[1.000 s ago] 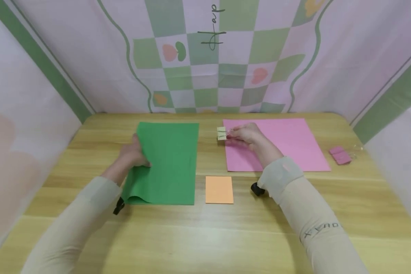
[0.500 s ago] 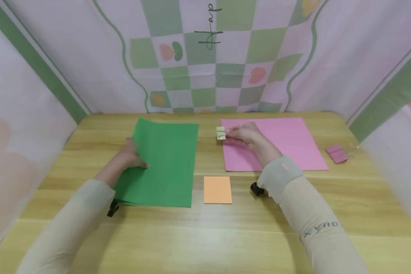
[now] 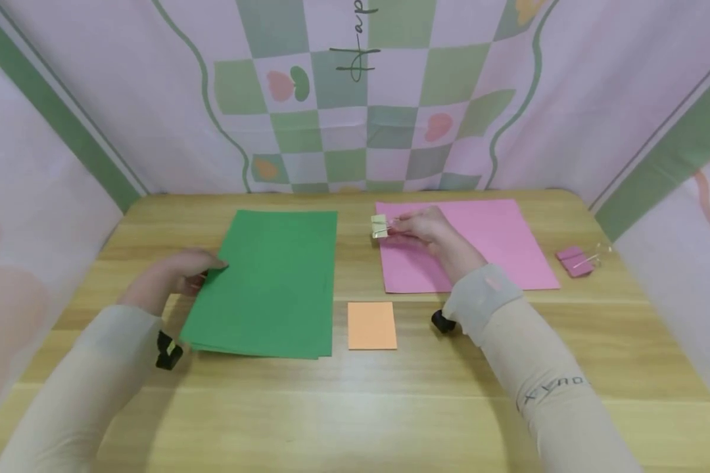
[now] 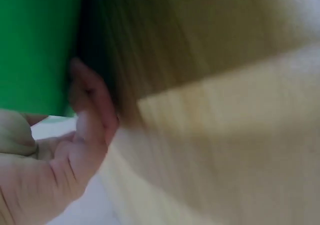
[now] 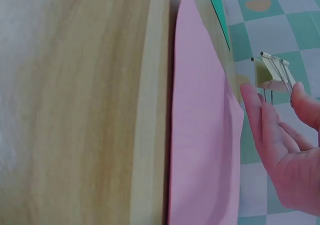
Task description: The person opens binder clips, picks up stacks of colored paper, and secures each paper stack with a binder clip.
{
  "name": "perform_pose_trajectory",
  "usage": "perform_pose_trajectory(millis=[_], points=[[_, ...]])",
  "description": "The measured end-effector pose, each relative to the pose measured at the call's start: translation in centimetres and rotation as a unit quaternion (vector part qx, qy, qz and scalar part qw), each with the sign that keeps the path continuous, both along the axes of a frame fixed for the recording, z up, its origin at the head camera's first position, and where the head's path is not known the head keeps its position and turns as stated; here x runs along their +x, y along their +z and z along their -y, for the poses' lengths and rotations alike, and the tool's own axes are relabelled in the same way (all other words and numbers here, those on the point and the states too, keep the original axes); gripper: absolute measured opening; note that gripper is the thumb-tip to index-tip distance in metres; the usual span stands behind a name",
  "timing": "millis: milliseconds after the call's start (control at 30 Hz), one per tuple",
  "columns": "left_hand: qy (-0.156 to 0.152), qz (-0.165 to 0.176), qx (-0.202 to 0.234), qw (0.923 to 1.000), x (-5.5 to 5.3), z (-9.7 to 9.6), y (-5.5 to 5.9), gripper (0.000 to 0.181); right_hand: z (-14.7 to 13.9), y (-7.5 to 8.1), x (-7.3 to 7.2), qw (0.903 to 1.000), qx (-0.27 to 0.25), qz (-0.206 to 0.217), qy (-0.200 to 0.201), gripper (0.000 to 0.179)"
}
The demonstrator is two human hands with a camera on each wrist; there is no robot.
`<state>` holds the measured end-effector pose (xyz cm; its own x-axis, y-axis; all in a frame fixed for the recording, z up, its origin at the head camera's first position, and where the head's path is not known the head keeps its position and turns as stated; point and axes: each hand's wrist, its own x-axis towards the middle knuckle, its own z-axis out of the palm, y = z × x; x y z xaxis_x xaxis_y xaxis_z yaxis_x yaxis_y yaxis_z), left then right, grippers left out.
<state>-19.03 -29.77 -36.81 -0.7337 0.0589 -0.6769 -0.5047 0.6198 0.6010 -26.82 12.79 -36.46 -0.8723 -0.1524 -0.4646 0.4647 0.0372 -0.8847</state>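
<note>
Two or more sheets of green paper (image 3: 272, 282) lie stacked on the left of the table, their lower edges slightly out of line. My left hand (image 3: 180, 274) holds the stack's left edge, thumb above and fingers underneath; in the left wrist view those fingers (image 4: 92, 102) curl below the green sheet. My right hand (image 3: 432, 230) pinches a pale yellow binder clip (image 3: 379, 226) by its wire handles, above the left end of the pink paper (image 3: 497, 243). In the right wrist view the clip (image 5: 272, 71) hangs between thumb and fingertips, its mouth gripping no paper.
An orange pad of sticky notes (image 3: 371, 326) lies between the green and pink paper, nearer the front. To the right of the pink paper is a pink binder clip (image 3: 576, 261) with wire handles. A patterned curtain (image 3: 343, 118) hangs behind the wooden table (image 3: 355, 414).
My left hand has slid left, from on top of the green paper to its left edge. The lifted, curled left side of the paper now lies flatter. My right hand keeps the yellow clip.
</note>
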Motion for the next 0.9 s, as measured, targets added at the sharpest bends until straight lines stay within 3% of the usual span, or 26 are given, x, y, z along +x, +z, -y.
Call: perform_pose_trajectory(millis=[333,567,700,900], points=[[0.014,0.025,0.120,0.9924,0.4,1.1,-0.2,0.018,0.2,-0.3,-0.1,0.9994,-0.021,0.018,-0.020,0.052],[0.037,0.037,0.151,0.9871,0.3,0.7,-0.9,0.019,0.5,-0.4,0.3,0.9998,0.007,0.017,0.003,0.052],[0.048,0.041,0.164,0.9844,0.2,0.4,-1.1,0.007,0.6,-0.5,0.3,0.9998,0.009,0.016,0.004,0.052],[0.037,0.041,0.175,0.9831,0.0,0.0,-1.1,0.009,0.9,-0.5,0.0,0.9999,0.004,0.013,-0.001,0.051]])
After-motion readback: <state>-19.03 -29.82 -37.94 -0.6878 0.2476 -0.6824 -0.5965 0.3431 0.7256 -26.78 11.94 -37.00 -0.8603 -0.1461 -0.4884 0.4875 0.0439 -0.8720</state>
